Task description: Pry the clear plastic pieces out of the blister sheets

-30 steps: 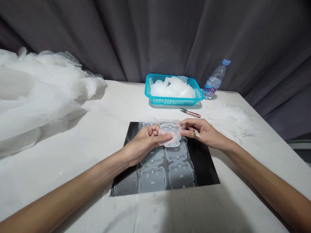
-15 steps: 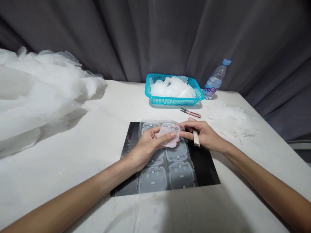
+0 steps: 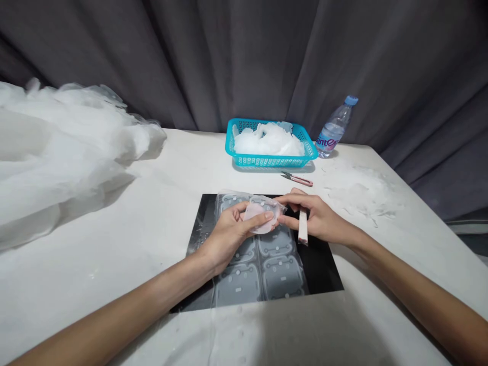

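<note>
My left hand (image 3: 232,231) pinches a small rounded translucent piece (image 3: 257,219) between thumb and fingers. At its right edge, my right hand (image 3: 310,216) has its thumb and index fingertips on a bit of clear film (image 3: 280,208). A narrow white strip with a reddish end (image 3: 302,229) is tucked in the right hand's fingers and points down. Beneath both hands, a clear sheet with rounded rectangular shapes (image 3: 240,284) lies on a black board (image 3: 324,269).
Behind the board are pink-handled snips (image 3: 299,180) and a blue basket (image 3: 267,161) of white pieces. A water bottle (image 3: 335,129) stands beside it. Thin scraps (image 3: 368,195) lie right; a big white translucent pile (image 3: 68,147) sits left on the white table (image 3: 125,239).
The held piece has tilted, and the film at its edge is pulled slightly. The strip in my right hand now hangs lower and more upright. The view has shifted slightly.
</note>
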The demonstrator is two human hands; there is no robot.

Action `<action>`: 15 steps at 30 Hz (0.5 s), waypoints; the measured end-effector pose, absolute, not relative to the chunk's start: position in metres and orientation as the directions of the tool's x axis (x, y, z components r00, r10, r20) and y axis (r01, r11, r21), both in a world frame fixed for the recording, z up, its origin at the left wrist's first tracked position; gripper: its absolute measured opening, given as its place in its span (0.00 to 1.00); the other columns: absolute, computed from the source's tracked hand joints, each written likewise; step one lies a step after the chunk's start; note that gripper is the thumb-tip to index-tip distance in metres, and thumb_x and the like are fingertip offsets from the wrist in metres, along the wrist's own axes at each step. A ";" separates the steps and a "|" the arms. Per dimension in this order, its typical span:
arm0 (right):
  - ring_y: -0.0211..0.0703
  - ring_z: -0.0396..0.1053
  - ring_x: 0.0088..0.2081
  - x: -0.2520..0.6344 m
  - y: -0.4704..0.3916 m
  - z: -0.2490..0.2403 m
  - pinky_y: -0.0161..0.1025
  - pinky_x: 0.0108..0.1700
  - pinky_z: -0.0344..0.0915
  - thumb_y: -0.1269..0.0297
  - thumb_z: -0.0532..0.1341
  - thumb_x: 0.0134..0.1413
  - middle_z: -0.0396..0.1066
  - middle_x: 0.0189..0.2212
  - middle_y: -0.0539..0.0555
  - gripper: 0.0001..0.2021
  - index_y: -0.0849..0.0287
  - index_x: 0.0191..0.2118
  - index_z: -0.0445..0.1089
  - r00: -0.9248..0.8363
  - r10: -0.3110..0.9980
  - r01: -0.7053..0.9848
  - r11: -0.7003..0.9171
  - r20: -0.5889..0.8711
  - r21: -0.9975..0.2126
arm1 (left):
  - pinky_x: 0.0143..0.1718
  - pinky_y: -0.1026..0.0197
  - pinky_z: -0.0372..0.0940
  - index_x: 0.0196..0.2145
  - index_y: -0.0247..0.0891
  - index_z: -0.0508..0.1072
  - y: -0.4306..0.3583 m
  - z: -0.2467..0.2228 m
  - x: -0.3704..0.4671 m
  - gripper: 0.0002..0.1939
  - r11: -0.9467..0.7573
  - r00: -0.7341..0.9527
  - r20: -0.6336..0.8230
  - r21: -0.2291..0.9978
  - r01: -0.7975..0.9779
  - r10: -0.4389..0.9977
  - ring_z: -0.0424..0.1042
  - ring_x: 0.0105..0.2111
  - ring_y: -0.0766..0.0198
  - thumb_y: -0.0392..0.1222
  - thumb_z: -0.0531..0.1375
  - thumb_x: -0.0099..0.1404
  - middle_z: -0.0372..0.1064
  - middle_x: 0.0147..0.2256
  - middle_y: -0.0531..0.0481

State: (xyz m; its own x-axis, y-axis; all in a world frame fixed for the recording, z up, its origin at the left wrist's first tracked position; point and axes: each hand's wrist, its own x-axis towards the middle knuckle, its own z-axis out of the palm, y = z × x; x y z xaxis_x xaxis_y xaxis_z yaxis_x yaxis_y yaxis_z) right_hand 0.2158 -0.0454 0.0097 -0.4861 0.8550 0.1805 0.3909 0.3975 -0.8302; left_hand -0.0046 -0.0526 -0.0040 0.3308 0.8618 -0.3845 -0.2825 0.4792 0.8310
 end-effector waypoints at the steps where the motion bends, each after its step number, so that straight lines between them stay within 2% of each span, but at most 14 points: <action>1: 0.44 0.64 0.37 0.215 -0.045 0.008 0.40 0.40 0.63 0.64 0.66 0.63 0.70 0.34 0.53 0.15 0.56 0.54 0.79 -0.484 0.853 0.408 0.416 0.194 -0.813 | 0.51 0.59 0.74 0.41 0.33 0.81 -0.053 -0.003 -0.004 0.20 0.485 0.333 -0.388 0.825 -0.289 0.859 0.81 0.41 0.60 0.41 0.79 0.52 0.83 0.41 0.44; 5: 0.47 0.67 0.41 0.215 -0.036 -0.009 0.44 0.46 0.63 0.69 0.62 0.63 0.77 0.39 0.56 0.16 0.56 0.54 0.78 -0.459 0.836 0.493 0.521 0.300 -0.697 | 0.48 0.59 0.75 0.38 0.33 0.81 -0.057 0.002 -0.002 0.19 0.533 0.357 -0.438 0.813 -0.233 0.825 0.81 0.38 0.61 0.41 0.80 0.51 0.82 0.38 0.47; 7: 0.47 0.69 0.40 0.218 -0.025 -0.019 0.44 0.45 0.64 0.68 0.61 0.63 0.77 0.39 0.56 0.16 0.59 0.54 0.78 -0.404 0.864 0.492 0.482 0.300 -0.725 | 0.44 0.60 0.75 0.34 0.33 0.81 -0.058 0.004 -0.002 0.17 0.553 0.412 -0.462 0.822 -0.133 0.785 0.80 0.35 0.61 0.43 0.79 0.51 0.82 0.34 0.46; 9: 0.46 0.71 0.40 0.224 -0.013 -0.024 0.43 0.44 0.64 0.65 0.62 0.63 0.77 0.39 0.56 0.15 0.61 0.53 0.79 -0.388 0.892 0.449 0.403 0.232 -0.797 | 0.42 0.60 0.74 0.31 0.32 0.81 -0.056 0.005 -0.003 0.16 0.547 0.445 -0.472 0.836 -0.048 0.761 0.79 0.33 0.61 0.45 0.79 0.52 0.81 0.32 0.45; 12: 0.45 0.72 0.41 0.237 -0.003 -0.016 0.42 0.45 0.65 0.62 0.64 0.64 0.77 0.38 0.55 0.14 0.59 0.52 0.80 -0.546 0.833 0.425 0.371 0.093 -0.826 | 0.40 0.60 0.73 0.31 0.33 0.82 -0.052 0.004 -0.007 0.17 0.508 0.410 -0.463 0.861 -0.002 0.786 0.79 0.33 0.59 0.47 0.79 0.51 0.82 0.32 0.44; 15: 0.47 0.70 0.45 0.247 -0.006 0.003 0.44 0.50 0.66 0.59 0.69 0.61 0.77 0.45 0.56 0.17 0.55 0.55 0.79 -0.718 0.696 0.412 0.442 0.015 -0.797 | 0.37 0.61 0.70 0.36 0.33 0.82 -0.048 -0.002 -0.009 0.19 0.438 0.370 -0.426 0.897 0.054 0.826 0.78 0.33 0.59 0.48 0.78 0.52 0.82 0.35 0.44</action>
